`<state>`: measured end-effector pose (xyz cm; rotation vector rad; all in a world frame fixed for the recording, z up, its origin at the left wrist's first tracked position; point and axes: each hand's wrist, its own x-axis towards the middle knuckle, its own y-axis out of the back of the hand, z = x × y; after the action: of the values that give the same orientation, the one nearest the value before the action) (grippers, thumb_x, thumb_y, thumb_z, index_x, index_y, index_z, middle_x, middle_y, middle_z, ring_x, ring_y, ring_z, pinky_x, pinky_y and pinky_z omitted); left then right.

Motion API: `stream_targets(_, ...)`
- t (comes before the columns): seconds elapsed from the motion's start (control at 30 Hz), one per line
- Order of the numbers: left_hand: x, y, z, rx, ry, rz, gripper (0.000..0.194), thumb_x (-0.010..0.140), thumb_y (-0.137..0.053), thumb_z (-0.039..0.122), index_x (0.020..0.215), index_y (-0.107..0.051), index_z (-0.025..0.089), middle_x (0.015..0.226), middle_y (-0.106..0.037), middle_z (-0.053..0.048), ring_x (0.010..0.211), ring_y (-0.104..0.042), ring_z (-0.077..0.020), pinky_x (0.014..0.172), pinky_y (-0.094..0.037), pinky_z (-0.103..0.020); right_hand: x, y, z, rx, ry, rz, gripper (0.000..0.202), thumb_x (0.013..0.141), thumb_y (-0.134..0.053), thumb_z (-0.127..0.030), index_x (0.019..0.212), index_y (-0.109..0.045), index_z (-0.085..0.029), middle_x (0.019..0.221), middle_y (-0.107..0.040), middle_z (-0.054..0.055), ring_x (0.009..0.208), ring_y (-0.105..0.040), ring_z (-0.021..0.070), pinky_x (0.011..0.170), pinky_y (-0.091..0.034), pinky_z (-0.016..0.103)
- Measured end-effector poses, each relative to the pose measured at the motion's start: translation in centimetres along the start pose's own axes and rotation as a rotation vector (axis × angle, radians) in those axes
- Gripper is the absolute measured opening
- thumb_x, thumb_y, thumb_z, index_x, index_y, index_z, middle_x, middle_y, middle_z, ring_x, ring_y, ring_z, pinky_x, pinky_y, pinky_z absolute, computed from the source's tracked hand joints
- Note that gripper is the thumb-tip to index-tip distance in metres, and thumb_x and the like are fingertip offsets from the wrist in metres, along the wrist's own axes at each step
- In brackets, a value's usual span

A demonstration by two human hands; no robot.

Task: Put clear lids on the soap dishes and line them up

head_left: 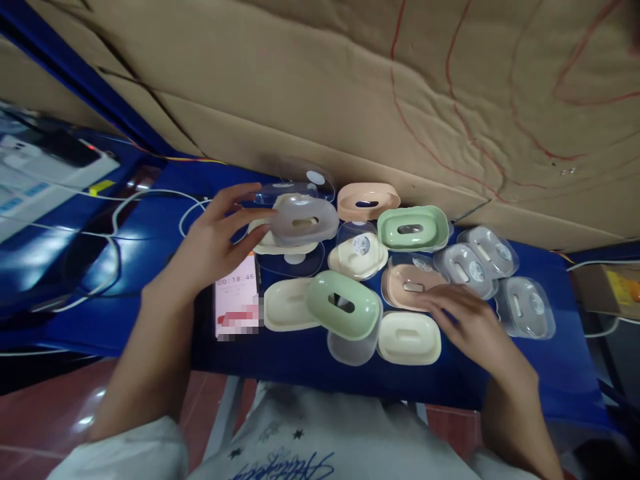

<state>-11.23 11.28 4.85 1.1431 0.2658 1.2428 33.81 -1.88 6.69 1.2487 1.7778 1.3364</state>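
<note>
Plastic cover [325,223], frosted and oval, sits pinched in the left hand [207,243], over a cream dish [260,245] towards the worktop [570,363]'s far edge. The right hand [475,323] reaches a peach dish [397,283]; I cannot tell whether it grips. A green dish [323,303] lies nearer the front edge.

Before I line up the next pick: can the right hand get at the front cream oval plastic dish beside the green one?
Likely yes. The right hand is close by, its fingers at the peach oval dish, and nothing seems to cover the cream dish; the green oval dish lies on its far side.
</note>
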Motion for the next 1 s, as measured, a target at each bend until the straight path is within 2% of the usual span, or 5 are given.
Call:
stream_targets(0.17,-0.3,-1.1,-1.0,-0.021,0.020,0.005,0.024,0.107,-0.057,0.042,0.125,-0.072,0.038,0.155,-0.057,-0.001,0.139,-0.061,-0.0268,0.121,-0.052,-0.055,-0.7,-2.6,-0.5,-0.041,-0.037,-0.098,0.050,0.108,-0.054,-0.032,0.157,-0.053,-0.026,0.159,-0.059,0.011,0.146,-0.059,0.0303,0.121,-0.050,0.058)
stream_targets(0.53,-0.5,-1.4,-1.2,-0.019,0.018,0.010,0.027,0.108,-0.055,0.040,0.129,-0.070,0.044,0.151,-0.059,0.002,0.137,-0.062,-0.0277,0.118,-0.055,-0.055,0.9,-1.2,0.0,0.195,0.022,0.062,0.041,0.108,-0.048,-0.029,0.144,-0.066,-0.038,0.142,-0.073,0.004,0.137,-0.066,0.0269,0.115,-0.056,0.051)
stream_targets(0.67,-0.5,-1.4,-1.4,-0.014,0.019,0.003,0.028,0.108,-0.054,0.040,0.130,-0.070,0.045,0.150,-0.060,0.003,0.136,-0.063,-0.0276,0.117,-0.055,-0.055,-0.6,-0.3,3.2,0.042,-0.186,0.310,0.038,0.107,-0.051,-0.034,0.141,-0.066,-0.039,0.140,-0.073,0.008,0.136,-0.067,0.0308,0.118,-0.052,0.052)
stream_targets(0.83,-0.7,-1.4,-1.5,-0.007,0.018,-0.008,0.033,0.107,-0.055,0.037,0.135,-0.067,0.050,0.150,-0.061,0.005,0.135,-0.063,-0.0281,0.118,-0.054,-0.056,-2.1,-0.7,8.2,-0.195,-0.390,0.223,0.063,0.098,-0.064,-0.058,0.153,-0.057,-0.027,0.159,-0.055,0.020,0.147,-0.054,0.0418,0.118,-0.047,0.064)
stream_targets(1.0,-0.7,-1.4,-1.5,0.009,0.030,-0.018,0.033,0.107,-0.055,0.038,0.136,-0.066,0.049,0.150,-0.062,0.004,0.135,-0.063,-0.0285,0.118,-0.054,-0.056,-2.1,-0.4,8.2,-0.059,-0.391,0.369,0.049,0.104,-0.059,-0.052,0.146,-0.062,-0.028,0.148,-0.067,0.013,0.139,-0.063,0.0326,0.115,-0.051,0.055)
